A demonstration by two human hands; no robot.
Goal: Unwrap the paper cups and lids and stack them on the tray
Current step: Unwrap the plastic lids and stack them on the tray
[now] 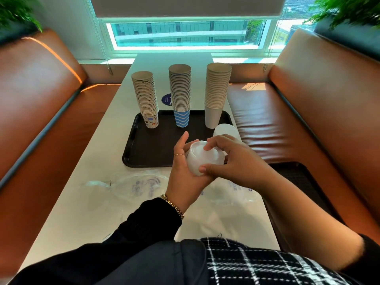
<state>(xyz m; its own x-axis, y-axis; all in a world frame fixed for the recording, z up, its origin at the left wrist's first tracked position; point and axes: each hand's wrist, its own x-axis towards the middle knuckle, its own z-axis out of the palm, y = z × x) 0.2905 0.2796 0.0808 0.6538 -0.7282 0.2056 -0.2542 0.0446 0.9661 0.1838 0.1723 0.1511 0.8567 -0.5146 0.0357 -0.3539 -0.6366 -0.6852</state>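
Checked fabric [257,264] and a dark sleeve [144,223] fill the bottom of my view, and just beyond them loose clear wrappers [135,187] lie crumpled on the pale table [82,202]. Above the wrappers both hands meet around a short stack of white lids [205,159], held over the near edge of the dark tray [144,149]. My left hand [185,173] cups the stack from below and the side, fingers curled round it with the thumb raised free; my right hand [238,161] pinches it, thumb on the near rim and fingertips hooked over the top. A second pile of lids [226,129] sits at the tray's right edge, partly hidden behind my right hand, so I cannot tell how tall it is or whether it is fully on the tray. Three tall cup stacks stand along the far side: patterned cups [146,99] on the left, blue-striped cups [181,95] in the middle, plain white cups [216,95] on the right. I judge the cups done and the lids nearly so. The risks I see: the lids look smooth and could fan apart if either grip eases before they rest flat; setting them on the hidden pile off-centre could send both sliding off the tray toward the seat [267,124]; and a careless reach could knock the white cups, which stand just beside that pile.
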